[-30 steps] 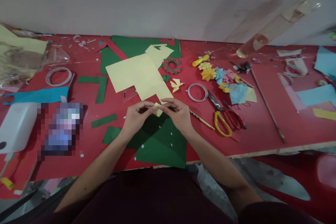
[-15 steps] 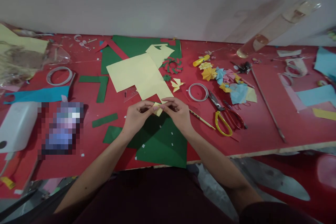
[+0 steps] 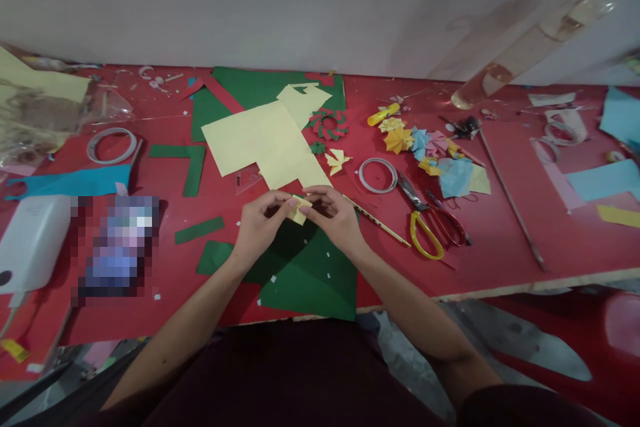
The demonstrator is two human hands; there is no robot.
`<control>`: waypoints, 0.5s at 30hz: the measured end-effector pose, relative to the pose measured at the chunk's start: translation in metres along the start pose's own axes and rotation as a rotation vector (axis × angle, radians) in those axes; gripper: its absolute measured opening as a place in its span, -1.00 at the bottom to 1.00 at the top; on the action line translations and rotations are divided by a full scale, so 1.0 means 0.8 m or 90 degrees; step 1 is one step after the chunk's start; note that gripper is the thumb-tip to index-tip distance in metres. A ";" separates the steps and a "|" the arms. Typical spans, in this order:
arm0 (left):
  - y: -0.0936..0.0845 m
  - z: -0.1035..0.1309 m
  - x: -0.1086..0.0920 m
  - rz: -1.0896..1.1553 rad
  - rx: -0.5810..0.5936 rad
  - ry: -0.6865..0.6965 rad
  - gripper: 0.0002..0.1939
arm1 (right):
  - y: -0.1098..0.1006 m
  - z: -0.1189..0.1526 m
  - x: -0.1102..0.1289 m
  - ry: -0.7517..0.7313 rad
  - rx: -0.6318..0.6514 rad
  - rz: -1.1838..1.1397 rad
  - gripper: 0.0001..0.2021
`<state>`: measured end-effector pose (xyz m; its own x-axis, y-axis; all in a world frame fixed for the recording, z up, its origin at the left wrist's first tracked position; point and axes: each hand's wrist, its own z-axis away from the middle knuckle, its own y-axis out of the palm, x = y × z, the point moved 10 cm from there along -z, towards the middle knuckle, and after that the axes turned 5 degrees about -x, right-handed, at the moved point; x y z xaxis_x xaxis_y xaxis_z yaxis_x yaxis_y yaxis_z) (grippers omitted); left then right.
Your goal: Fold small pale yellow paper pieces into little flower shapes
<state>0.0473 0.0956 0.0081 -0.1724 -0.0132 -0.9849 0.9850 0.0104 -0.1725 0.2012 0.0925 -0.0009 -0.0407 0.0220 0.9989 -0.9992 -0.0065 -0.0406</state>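
Note:
A small folded piece of yellow paper (image 3: 301,210) is pinched between my two hands, above a dark green sheet (image 3: 310,280). My left hand (image 3: 263,223) grips its left edge with thumb and fingertips. On the other side, my right hand (image 3: 336,217) holds the right edge, thumb on top. Just beyond my fingers lies a large cut sheet of yellow paper (image 3: 260,140). A yellow paper bird (image 3: 337,161) and a red and green paper ring (image 3: 329,124) rest behind my right hand. Close to that hand is a pencil (image 3: 380,222).
Scissors (image 3: 425,233) and a tape roll (image 3: 377,175) lie to the right, near colourful folded paper pieces (image 3: 399,140). A tall clear bottle (image 3: 520,57) leans at the back right. Green strips (image 3: 199,230), a blurred-out phone (image 3: 120,243) and a white device (image 3: 37,240) are at left.
The small yellow paper has turned between my fingertips and now shows a more square, folded face. My right fingers have shifted slightly; things on the table stay put.

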 end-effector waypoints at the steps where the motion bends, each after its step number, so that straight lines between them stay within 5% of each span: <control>1: 0.000 0.000 -0.001 -0.009 0.000 0.007 -0.77 | 0.001 0.000 -0.001 -0.001 0.006 -0.002 -0.68; 15: 0.004 0.002 -0.014 -0.053 0.023 0.072 -0.80 | 0.017 0.002 -0.001 0.019 0.074 -0.021 -0.70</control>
<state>0.0522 0.0943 0.0186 -0.2512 0.1001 -0.9627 0.9668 -0.0221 -0.2546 0.1875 0.0908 -0.0019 -0.0093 0.0537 0.9985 -0.9927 -0.1208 -0.0028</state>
